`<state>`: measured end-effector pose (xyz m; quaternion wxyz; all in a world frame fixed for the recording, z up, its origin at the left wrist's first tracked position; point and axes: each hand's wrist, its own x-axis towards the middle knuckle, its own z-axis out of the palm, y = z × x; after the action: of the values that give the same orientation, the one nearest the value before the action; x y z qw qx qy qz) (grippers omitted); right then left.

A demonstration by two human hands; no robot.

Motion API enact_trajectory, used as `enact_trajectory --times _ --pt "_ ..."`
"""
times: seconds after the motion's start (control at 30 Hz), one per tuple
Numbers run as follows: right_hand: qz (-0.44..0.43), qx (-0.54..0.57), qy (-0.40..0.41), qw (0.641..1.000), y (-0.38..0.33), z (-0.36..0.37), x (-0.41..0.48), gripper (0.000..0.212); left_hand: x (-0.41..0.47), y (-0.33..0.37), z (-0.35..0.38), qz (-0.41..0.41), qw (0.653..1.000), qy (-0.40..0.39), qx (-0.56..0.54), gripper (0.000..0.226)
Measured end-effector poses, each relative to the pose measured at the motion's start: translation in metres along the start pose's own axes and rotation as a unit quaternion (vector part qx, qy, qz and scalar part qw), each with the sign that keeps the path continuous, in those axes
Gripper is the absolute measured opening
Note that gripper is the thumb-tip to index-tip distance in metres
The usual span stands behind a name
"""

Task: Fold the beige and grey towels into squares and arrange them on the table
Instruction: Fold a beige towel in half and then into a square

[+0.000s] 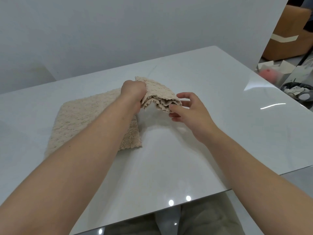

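Left hand fisted round the beige towel.
I see the right hand just beside it, fingers spread, thumb touching its edge.

Beige nubbly towel, glossy white table

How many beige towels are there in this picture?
2. The flat beige towel lies on the table under the left forearm. The lifted beige towel is gripped by the left hand, with the right hand touching its edge. The arm could hide more.
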<state>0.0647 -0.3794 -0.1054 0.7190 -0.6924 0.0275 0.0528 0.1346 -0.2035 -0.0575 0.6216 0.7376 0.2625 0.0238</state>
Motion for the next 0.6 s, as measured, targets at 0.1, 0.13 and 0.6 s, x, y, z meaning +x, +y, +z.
enact_trajectory --times 0.1,0.13,0.6 --pt "0.005 -0.007 0.004 1.0 -0.0013 0.0028 0.0002 0.034 0.0021 -0.003 0.0012 0.001 1.0 -0.003 -0.015 0.009" --pt "0.007 -0.011 0.007 1.0 -0.0016 0.0035 -0.0002 0.034 0.0013 -0.0031 0.0018 0.004 1.0 -0.006 -0.016 0.002" --pt "0.064 0.039 0.066 0.995 -0.0036 0.0031 -0.0033 0.042 0.003 -0.0096 0.0045 0.019 1.0 -0.014 -0.008 0.011"
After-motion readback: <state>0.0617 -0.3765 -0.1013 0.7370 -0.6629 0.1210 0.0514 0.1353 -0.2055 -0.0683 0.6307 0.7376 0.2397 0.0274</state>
